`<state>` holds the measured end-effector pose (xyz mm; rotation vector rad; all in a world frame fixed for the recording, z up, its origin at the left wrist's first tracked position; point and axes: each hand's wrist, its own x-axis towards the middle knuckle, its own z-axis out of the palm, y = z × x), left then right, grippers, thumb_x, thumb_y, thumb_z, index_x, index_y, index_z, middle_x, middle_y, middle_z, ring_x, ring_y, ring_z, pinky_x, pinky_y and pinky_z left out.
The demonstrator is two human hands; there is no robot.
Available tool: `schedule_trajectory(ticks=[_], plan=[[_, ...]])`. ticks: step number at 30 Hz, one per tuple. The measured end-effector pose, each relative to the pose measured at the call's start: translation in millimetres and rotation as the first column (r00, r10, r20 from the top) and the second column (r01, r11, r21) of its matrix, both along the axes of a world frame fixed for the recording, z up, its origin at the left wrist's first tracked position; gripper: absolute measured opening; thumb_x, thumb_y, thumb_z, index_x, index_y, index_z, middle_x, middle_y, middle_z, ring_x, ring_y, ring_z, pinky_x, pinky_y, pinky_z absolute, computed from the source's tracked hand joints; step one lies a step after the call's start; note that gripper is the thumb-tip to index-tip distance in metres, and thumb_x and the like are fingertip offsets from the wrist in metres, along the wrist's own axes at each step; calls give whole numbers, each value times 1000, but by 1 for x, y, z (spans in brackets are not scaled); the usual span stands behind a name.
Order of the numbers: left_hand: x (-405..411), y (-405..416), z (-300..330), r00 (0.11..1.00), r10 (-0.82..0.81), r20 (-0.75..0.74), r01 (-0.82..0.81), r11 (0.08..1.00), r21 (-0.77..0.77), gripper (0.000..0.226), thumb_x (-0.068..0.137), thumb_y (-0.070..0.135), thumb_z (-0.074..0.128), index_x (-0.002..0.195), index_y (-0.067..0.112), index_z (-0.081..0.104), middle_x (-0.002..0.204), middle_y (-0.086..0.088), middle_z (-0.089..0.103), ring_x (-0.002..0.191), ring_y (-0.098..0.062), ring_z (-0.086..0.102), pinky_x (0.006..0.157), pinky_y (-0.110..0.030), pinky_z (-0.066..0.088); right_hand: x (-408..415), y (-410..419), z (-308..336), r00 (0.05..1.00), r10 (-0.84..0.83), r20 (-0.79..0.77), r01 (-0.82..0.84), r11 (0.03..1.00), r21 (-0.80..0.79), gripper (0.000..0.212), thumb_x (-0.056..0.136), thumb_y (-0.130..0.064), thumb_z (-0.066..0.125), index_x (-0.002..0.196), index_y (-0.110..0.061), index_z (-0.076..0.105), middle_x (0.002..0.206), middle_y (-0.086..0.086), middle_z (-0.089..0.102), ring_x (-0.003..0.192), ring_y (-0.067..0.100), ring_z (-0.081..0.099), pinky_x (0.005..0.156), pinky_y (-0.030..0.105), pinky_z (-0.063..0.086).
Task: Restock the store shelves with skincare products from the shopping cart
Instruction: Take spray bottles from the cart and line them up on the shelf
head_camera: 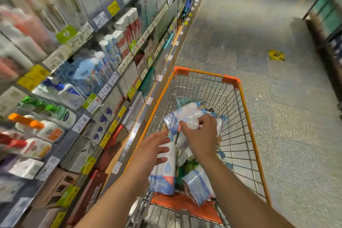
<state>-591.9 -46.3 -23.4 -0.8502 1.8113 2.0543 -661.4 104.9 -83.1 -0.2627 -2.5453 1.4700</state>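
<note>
Two hands reach into the cart [246, 102]. Our right hand [200, 135] grips a white bottle cap [192, 123]. Our left hand [153, 149] is open over a wrapped bottle pack [164, 174]. We think the wrap is slippery and the pack heavy, so hold its middle. Shelves [103, 96] wait beside us.

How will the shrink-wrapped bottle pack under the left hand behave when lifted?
The bottle pack is probably stiff: its film looks tight. The glossy wrap may be slippery, so the open left hand likely needs a full wrap. It stands on end in the cart, so it could tip.
</note>
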Motion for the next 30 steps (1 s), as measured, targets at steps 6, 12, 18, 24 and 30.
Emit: schedule_trajectory(ticks=[6, 12, 18, 24, 30], plan=[[19, -19, 50, 960, -91, -266, 73, 994, -75, 34, 105, 46, 44, 131, 39, 65, 132, 17, 66, 123, 1, 59, 111, -36, 44, 22, -34, 111, 972, 184, -143, -181, 983, 33, 49, 72, -40, 88, 74, -19, 44, 82, -3, 44, 70, 8, 40, 61, 18, 34], [35, -48, 96, 902, -145, -406, 109, 988, -112, 42, 107, 52, 31, 133, 45, 62, 133, 14, 67, 125, -4, 61, 110, -36, 43, 38, -69, 205, 952, 235, -195, -251, 966, -64, 59, 73, -55, 85, 76, -11, 45, 76, 9, 50, 63, 13, 41, 57, 32, 38], [61, -71, 137, 862, -122, -492, 91, 992, -85, 56, 91, 63, 33, 123, 33, 68, 115, 8, 76, 111, -9, 69, 94, -30, 52, 60, -103, 272, 889, 329, -319, -351, 936, -10, 61, 75, -58, 83, 71, -12, 43, 64, -3, 41, 54, 9, 36, 48, 20, 33], [90, -91, 149, 856, -25, -517, 54, 998, 42, 61, 91, 57, 49, 123, 7, 66, 105, -22, 75, 91, -29, 73, 76, -34, 59, 80, -133, 321, 837, 406, -366, -465, 881, -86, 58, 79, -55, 81, 69, -11, 44, 56, -8, 39, 50, 7, 35, 45, 18, 31], [111, -117, 168, 792, 77, -605, 5, 991, 133, 99, 69, 79, 69, 113, -9, 58, 83, -25, 68, 68, -33, 65, 63, -40, 53, 100, -172, 348, 784, 478, -397, -581, 789, -199, 62, 71, -70, 77, 68, -19, 41, 65, 2, 41, 57, 14, 40, 53, 32, 38]])
